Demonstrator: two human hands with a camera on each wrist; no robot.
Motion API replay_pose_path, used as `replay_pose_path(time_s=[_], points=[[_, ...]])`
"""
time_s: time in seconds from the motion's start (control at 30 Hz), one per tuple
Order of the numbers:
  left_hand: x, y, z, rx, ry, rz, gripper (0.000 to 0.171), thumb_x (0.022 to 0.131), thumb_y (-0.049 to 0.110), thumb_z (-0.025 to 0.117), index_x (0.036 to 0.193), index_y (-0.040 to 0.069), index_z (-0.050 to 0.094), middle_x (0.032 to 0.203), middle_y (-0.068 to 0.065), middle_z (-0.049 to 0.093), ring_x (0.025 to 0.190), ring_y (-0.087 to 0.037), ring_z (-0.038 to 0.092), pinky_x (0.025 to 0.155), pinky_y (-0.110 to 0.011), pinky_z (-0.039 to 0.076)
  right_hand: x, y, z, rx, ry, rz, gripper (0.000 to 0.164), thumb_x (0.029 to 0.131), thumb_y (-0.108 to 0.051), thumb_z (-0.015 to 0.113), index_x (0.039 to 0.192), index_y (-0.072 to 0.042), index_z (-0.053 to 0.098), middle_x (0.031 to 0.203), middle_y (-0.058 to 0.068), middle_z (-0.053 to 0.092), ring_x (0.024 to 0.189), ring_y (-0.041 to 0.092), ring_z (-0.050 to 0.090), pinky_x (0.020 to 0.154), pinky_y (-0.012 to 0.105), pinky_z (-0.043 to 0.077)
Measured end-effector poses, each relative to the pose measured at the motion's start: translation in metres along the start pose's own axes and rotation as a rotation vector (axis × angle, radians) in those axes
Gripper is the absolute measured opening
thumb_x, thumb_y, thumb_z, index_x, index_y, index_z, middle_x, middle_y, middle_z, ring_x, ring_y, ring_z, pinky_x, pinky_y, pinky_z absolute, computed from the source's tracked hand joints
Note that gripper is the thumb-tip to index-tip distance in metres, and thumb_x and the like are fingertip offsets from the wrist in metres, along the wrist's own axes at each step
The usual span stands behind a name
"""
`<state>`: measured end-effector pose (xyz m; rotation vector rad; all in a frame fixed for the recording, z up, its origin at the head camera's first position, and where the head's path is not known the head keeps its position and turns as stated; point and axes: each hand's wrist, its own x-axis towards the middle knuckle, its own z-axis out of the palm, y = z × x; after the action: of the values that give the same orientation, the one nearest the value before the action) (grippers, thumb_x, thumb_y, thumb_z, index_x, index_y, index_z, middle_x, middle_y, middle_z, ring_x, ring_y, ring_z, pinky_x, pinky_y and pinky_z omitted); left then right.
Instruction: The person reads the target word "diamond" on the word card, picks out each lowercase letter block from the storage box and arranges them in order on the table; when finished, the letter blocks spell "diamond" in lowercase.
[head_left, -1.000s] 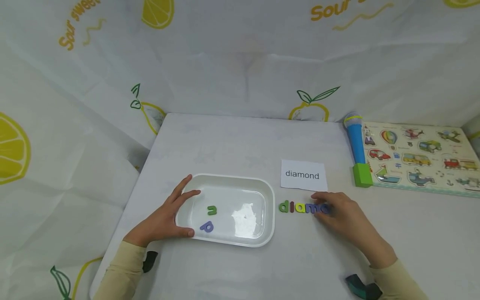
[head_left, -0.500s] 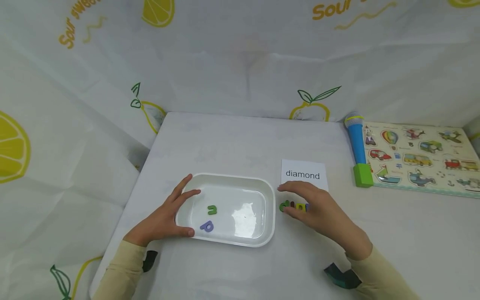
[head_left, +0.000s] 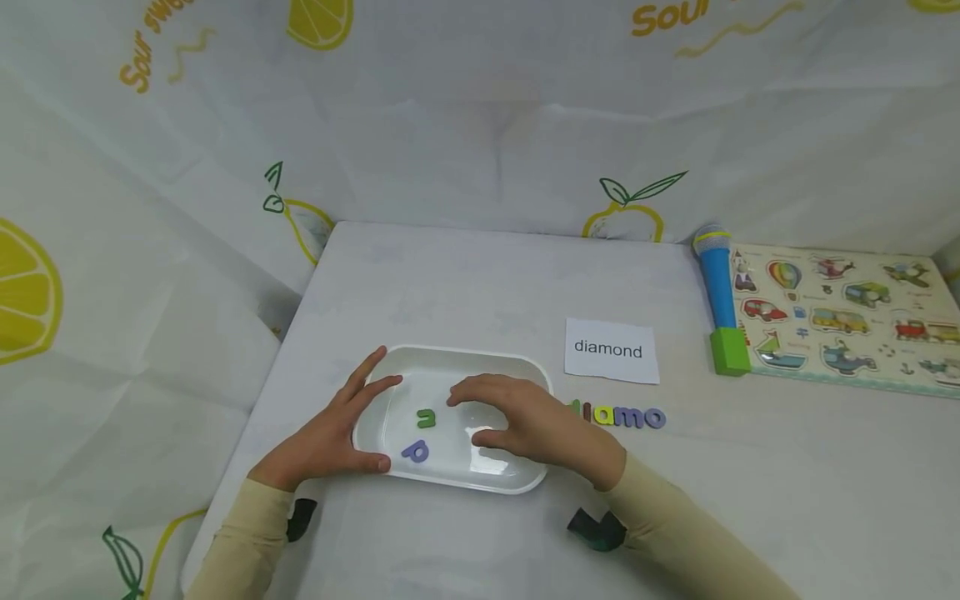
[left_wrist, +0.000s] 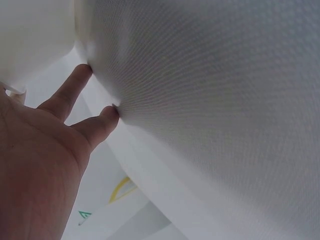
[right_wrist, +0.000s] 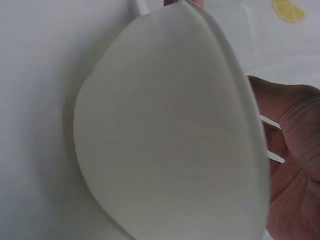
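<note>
My left hand [head_left: 318,437] rests at the left end of a white tray [head_left: 420,367], fingers spread and thumb on its front rim. In the left wrist view, two fingertips of that hand [left_wrist: 40,150] press against the white cloth. My right hand [head_left: 536,425] hovers over the tray's right half, fingers loosely bent and apart, holding nothing. Inside the tray lie a green letter n [head_left: 426,418] and a purple letter d [head_left: 416,452], left of the right fingertips. The right wrist view shows the tray's outer wall [right_wrist: 165,125] in front of part of the right hand [right_wrist: 300,150].
Right of the tray is a row of letters [head_left: 628,417] reading "diamo", its first partly hidden by my right hand. Above it lies a paper card [head_left: 611,350] printed "diamond". A blue toy microphone [head_left: 717,287] and a picture puzzle board [head_left: 847,321] occupy the back right.
My right hand has left the purple letter o at the row's end and moved left over the tray. My left hand stays at the tray's left end.
</note>
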<state>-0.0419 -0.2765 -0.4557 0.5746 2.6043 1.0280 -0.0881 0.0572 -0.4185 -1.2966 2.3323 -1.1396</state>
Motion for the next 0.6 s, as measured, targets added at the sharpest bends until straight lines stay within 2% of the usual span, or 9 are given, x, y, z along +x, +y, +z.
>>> replay_pose_path(time_s=[0.17, 0.37, 0.6], points=[[0.001, -0.001, 0.0, -0.004, -0.005, 0.01, 0.105, 0.071, 0.055, 0.089, 0.157, 0.03, 0.034, 0.169, 0.008, -0.006, 0.146, -0.032, 0.027, 0.097, -0.052, 0.048, 0.018, 0.0, 0.013, -0.01, -0.093, 0.025, 0.055, 0.084, -0.014, 0.084, 0.135, -0.018, 0.062, 0.137, -0.004, 0.062, 0.13, 0.012, 0.053, 0.107, 0.032, 0.042], [0.002, 0.0, -0.001, -0.012, -0.005, 0.026, 0.105, 0.071, 0.051, 0.091, 0.157, 0.029, 0.035, 0.169, 0.007, -0.006, 0.149, -0.032, 0.022, 0.1, -0.056, 0.044, 0.03, 0.001, 0.025, -0.018, -0.222, 0.017, 0.055, 0.085, -0.015, 0.084, 0.135, -0.018, 0.062, 0.138, -0.006, 0.06, 0.131, 0.009, 0.051, 0.109, 0.029, 0.039], [0.0, 0.002, -0.001, -0.015, 0.001, 0.022, 0.104, 0.071, 0.048, 0.091, 0.157, 0.028, 0.035, 0.169, 0.008, -0.006, 0.15, -0.034, 0.02, 0.1, -0.058, 0.043, 0.04, 0.001, 0.036, -0.029, -0.295, -0.007, 0.051, 0.087, -0.012, 0.082, 0.133, -0.018, 0.064, 0.142, -0.007, 0.057, 0.135, 0.009, 0.047, 0.111, 0.028, 0.036]])
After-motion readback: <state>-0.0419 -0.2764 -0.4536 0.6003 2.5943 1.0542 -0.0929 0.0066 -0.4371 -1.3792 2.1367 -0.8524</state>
